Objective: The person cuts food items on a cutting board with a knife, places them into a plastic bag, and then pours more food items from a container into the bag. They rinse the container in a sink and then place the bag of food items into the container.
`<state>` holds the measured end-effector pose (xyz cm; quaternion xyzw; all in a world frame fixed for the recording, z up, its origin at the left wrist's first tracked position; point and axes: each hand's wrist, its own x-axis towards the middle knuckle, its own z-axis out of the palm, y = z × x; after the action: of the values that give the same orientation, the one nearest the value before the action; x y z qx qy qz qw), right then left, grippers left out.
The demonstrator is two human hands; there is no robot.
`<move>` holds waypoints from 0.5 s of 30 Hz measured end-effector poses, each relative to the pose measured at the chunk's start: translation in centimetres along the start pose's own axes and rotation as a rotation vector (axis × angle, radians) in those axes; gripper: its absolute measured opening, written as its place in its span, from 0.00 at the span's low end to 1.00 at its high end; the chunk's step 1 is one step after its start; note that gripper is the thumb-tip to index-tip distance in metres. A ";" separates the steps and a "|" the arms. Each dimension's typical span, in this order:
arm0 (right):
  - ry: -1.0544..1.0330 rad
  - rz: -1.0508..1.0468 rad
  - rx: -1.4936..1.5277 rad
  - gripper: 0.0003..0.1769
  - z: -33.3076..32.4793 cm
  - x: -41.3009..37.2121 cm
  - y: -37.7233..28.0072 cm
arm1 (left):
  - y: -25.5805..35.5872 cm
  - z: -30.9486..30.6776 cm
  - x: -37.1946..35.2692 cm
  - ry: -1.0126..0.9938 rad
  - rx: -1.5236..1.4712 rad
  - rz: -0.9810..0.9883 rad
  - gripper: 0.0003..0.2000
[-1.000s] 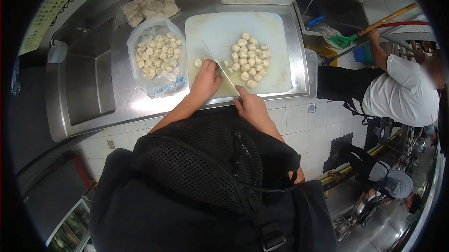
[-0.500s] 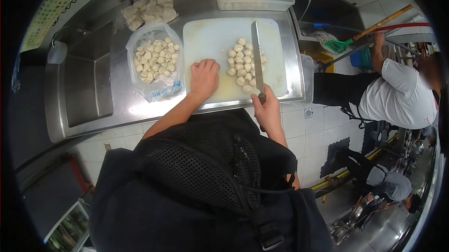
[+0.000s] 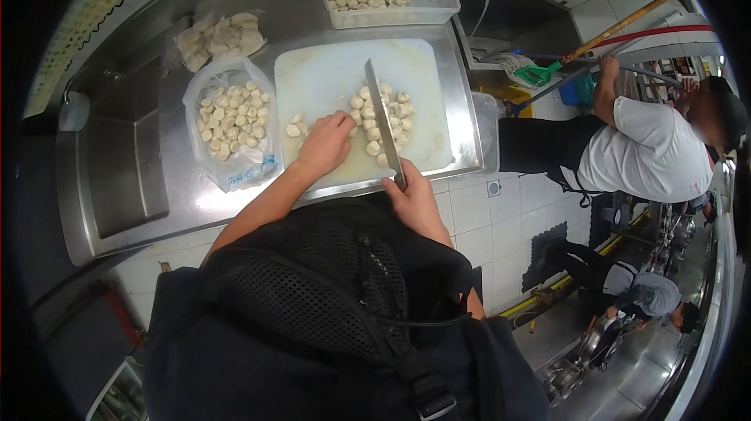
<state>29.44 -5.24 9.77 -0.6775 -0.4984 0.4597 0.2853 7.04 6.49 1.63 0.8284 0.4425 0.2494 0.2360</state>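
Observation:
My right hand [image 3: 413,198] is closed around the handle of a long knife [image 3: 379,112], its blade pointing away from me over several round pale pieces [image 3: 399,111] on the white cutting board [image 3: 313,69]. At the left edge of that group is my left hand [image 3: 327,142], its fingers bent together; whatever they hold is hidden. A few pale pieces [image 3: 294,128] lie on the board just left of this hand. An open plastic bag [image 3: 235,120] with many similar pieces stands left of the board.
A clear tub [image 3: 383,17] of pale pieces sits behind the board. Knotted bags [image 3: 219,39] lie at the back left, near a sink [image 3: 129,151]. A person in a white shirt [image 3: 657,136] stands at the right, near a green tool [image 3: 538,75]; another person [image 3: 645,292] is lower right.
My left hand has moved from the board's left part to the edge of the pieces. A few pieces now show left of it. The knife blade has tilted left over the group. The view has shifted.

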 end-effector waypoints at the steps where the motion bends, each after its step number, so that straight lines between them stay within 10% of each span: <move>1: -0.020 -0.026 -0.047 0.25 0.0 -0.1 -0.4 | 0.3 -0.4 0.2 0.000 0.026 0.044 0.15; 15: -0.126 -0.083 -0.108 0.24 -0.3 -1.4 -0.9 | -2.6 -0.7 -0.4 0.105 0.038 -0.057 0.07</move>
<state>29.21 -6.24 11.16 -0.6402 -0.5673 0.4616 0.2350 4.84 7.57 0.53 0.8055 0.4826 0.2773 0.2036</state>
